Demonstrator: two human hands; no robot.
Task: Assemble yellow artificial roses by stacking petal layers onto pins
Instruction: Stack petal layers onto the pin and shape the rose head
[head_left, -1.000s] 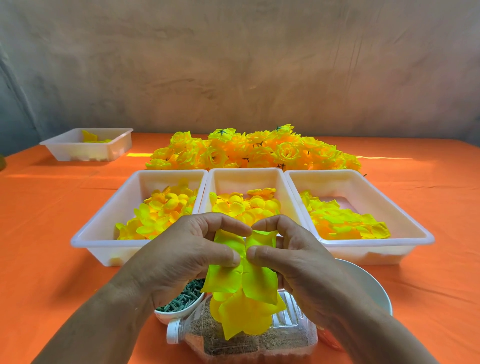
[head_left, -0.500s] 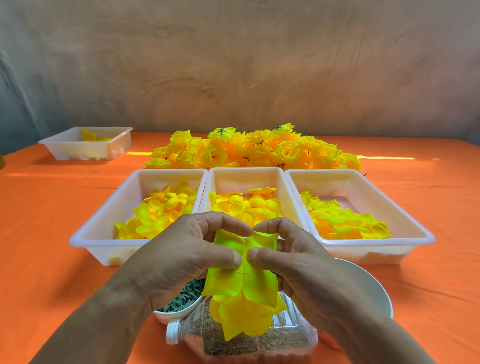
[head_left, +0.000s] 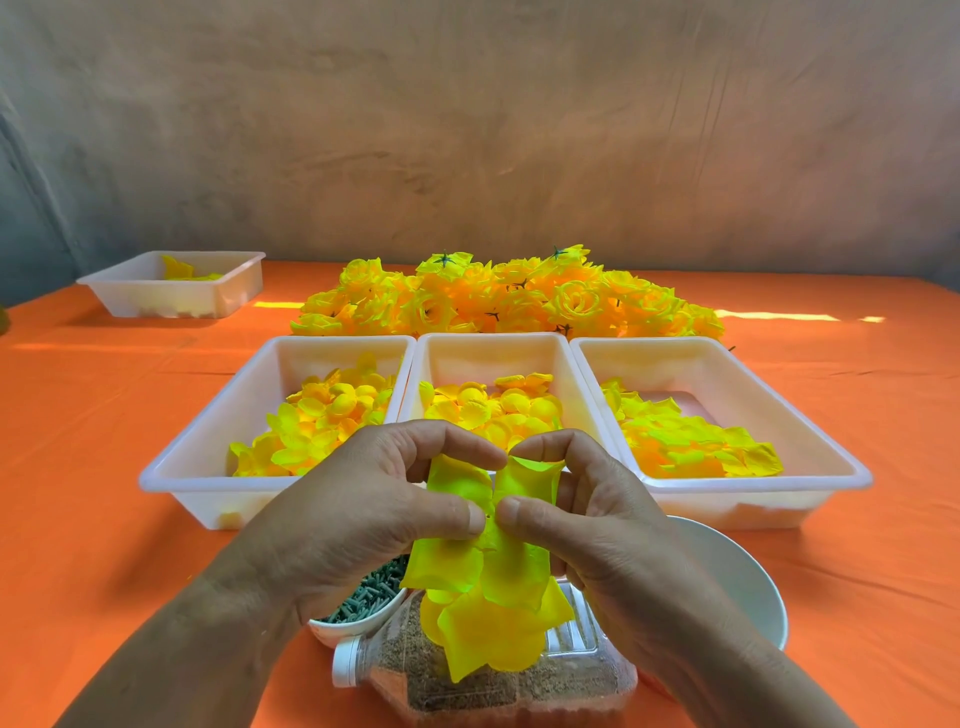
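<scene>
Petal layer (head_left: 483, 566) pinched between left hand (head_left: 358, 519) and right hand (head_left: 602, 525), above bottle (head_left: 519, 680).

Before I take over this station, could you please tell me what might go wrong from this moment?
The left hand and right hand pinch the thin petal layer close together; pulling apart could tear it. The bowl of green pins sits just beneath the left wrist, so lowering that hand might tip it.
</scene>
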